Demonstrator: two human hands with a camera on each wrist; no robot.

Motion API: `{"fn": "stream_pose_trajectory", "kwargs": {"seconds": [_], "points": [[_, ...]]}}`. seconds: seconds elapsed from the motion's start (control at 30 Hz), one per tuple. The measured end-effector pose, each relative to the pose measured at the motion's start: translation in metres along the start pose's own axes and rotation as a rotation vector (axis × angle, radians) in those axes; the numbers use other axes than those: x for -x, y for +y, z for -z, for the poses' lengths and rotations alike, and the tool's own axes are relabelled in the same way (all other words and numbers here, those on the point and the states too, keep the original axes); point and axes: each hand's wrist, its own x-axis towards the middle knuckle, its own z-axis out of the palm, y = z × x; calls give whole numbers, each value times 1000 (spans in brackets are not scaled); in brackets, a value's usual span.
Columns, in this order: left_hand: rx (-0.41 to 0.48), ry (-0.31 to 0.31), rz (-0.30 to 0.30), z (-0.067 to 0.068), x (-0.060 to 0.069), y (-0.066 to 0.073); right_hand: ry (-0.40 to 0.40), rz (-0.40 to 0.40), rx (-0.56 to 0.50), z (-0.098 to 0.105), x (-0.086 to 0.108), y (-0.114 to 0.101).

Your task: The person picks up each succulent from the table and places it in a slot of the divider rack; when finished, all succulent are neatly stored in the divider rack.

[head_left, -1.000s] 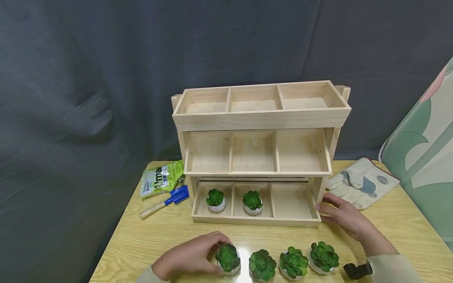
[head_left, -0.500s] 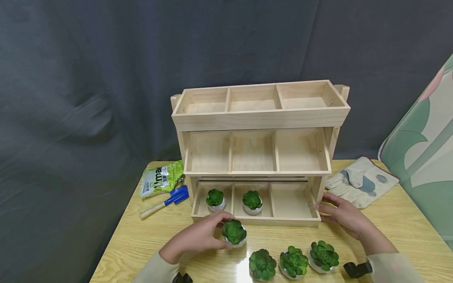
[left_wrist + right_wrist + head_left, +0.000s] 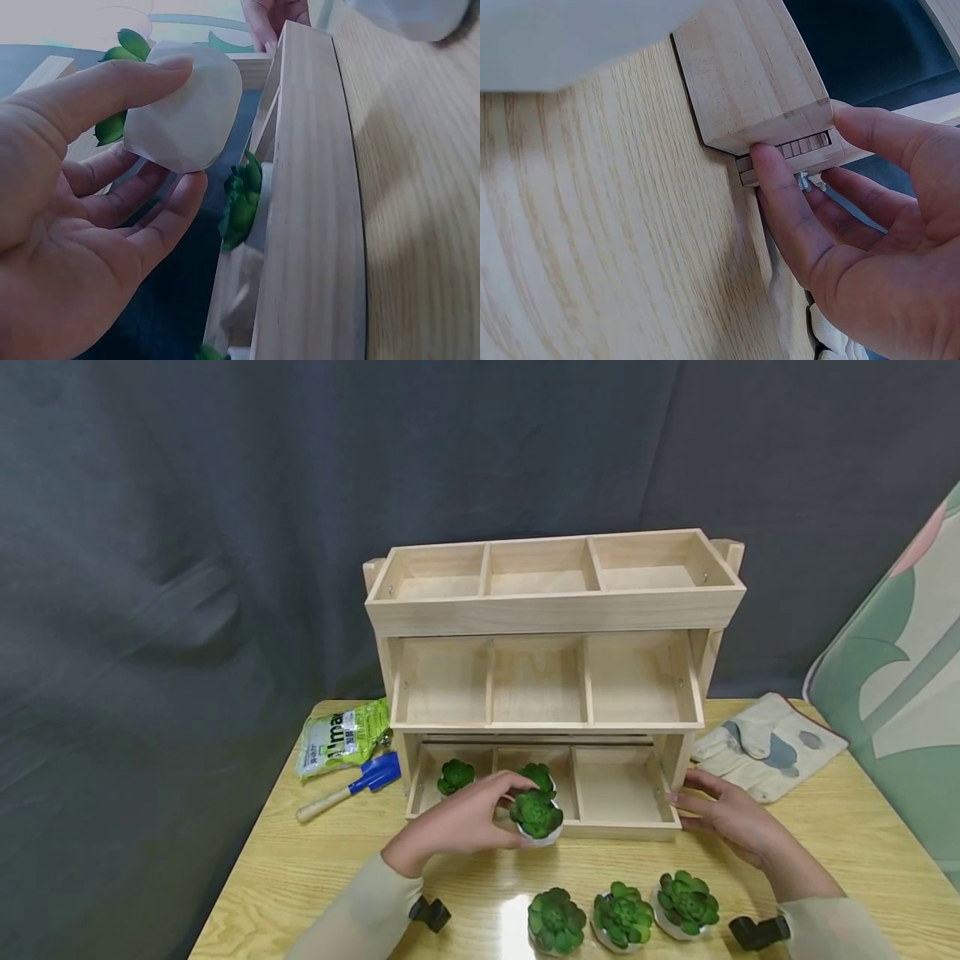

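In the head view my left hand [image 3: 467, 820] pinches a small potted succulent [image 3: 537, 814] by its white pot, raised in front of the bottom tray's middle compartment. The left wrist view shows the thumb on one side of the pot [image 3: 189, 109] and fingertips on the other. One potted succulent [image 3: 455, 776] sits in the left compartment, partly hidden by the hand; another [image 3: 537, 775] is in the middle one. At the right end of the wooden shelf [image 3: 618, 832], my right hand [image 3: 731, 818] grips the bottom tray's end, with fingertips touching the wood [image 3: 754, 75].
Three potted succulents stand in a row on the table's front: left [image 3: 557, 922], middle [image 3: 622, 917] and right [image 3: 684, 905]. Left of the shelf lie a green bag [image 3: 341, 739] and a blue trowel [image 3: 378, 772]. Work gloves [image 3: 768, 747] lie on the right.
My left hand has lifted the succulent off the table's front row and carried it forward and right to the bottom tray. The right hand has stayed at the shelf's end.
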Motion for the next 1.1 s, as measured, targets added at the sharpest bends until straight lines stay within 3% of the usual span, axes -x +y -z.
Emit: {"fn": "stream_pose_trajectory", "kwargs": {"seconds": [0.23, 0.5, 0.87, 1.1], "points": [[-30, -13, -10, -2, -25, 12, -1, -2, -4, 1, -2, 2], [23, -22, -28, -6, -54, 21, -10, -4, -10, 1, -3, 3], [-71, -35, -15, -13, -97, 36, -11, 0, -5, 3, -2, 1], [-145, -92, -33, -22, -121, 41, -16, 0, -16, 2, -2, 2]]}}
